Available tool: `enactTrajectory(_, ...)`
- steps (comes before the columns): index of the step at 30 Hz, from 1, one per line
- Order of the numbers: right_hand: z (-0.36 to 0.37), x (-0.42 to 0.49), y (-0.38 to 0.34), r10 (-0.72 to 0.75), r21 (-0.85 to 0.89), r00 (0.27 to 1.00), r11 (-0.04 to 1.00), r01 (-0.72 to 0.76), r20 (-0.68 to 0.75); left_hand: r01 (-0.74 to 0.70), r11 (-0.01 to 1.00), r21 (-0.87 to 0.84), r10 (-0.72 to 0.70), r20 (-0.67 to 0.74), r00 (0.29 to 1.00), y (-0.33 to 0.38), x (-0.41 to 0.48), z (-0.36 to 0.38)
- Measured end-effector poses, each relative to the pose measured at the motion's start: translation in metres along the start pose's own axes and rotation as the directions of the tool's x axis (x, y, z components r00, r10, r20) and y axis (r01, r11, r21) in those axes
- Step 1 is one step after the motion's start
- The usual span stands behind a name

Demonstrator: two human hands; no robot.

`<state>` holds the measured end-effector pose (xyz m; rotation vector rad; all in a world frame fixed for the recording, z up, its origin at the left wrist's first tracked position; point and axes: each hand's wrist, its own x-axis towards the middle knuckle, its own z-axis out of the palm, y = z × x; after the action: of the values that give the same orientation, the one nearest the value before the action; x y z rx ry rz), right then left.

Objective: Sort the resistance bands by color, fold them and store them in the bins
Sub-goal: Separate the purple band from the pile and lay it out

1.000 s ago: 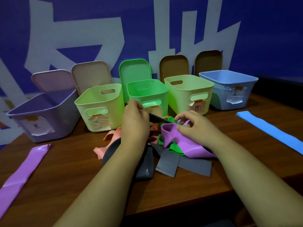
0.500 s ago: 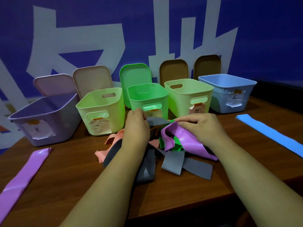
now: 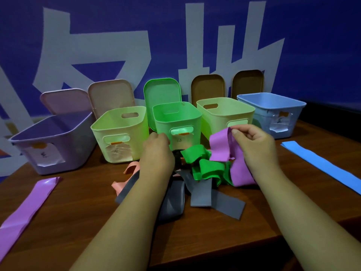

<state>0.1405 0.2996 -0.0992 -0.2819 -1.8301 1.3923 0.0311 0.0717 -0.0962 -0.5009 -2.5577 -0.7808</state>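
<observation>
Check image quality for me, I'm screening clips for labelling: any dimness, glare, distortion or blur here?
Head view: dim overall; wide-angle bending tilts the purple bin and blue bin outward; faint sheen on the flat purple band at left; bin labels too soft to read.

Illumination is dim and cool, with a blue-violet cast over the whole frame. The brightest zone is the centre, on the green bin (image 3: 176,122). The frame darkens toward 5 and 7 o'clock. Shadows on the desk (image 3: 78,222) are soft and short. A mild sheen shows on the flat purple resistance band (image 3: 29,206) at 8 o'clock. Wide-angle distortion tilts the lilac bin (image 3: 58,145) at 9 o'clock outward. Detail is soft overall.
</observation>
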Motion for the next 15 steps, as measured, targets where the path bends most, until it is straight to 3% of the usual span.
enactTrajectory(3,0.003,-0.004,0.002,-0.014,-0.072,0.998,0.997,0.018,0.055,-0.163,0.974,-0.155,0.164,-0.011,0.986,0.017,-0.008,-0.002)
enactTrajectory(5,0.004,-0.005,-0.001,-0.049,-0.08,0.995,0.995,0.056,0.087,-0.221,0.931,-0.289,0.255,0.086,0.963,0.031,-0.015,-0.006)
enactTrajectory(7,0.005,-0.006,-0.003,-0.078,-0.093,0.992,0.992,0.088,0.103,-0.272,0.909,-0.315,0.336,0.17,0.926,0.04,-0.022,-0.007)
enactTrajectory(15,0.004,-0.014,-0.015,-0.112,0.057,0.979,0.993,0.104,0.169,-0.193,0.889,-0.416,0.308,0.227,0.924,0.048,-0.029,-0.006)
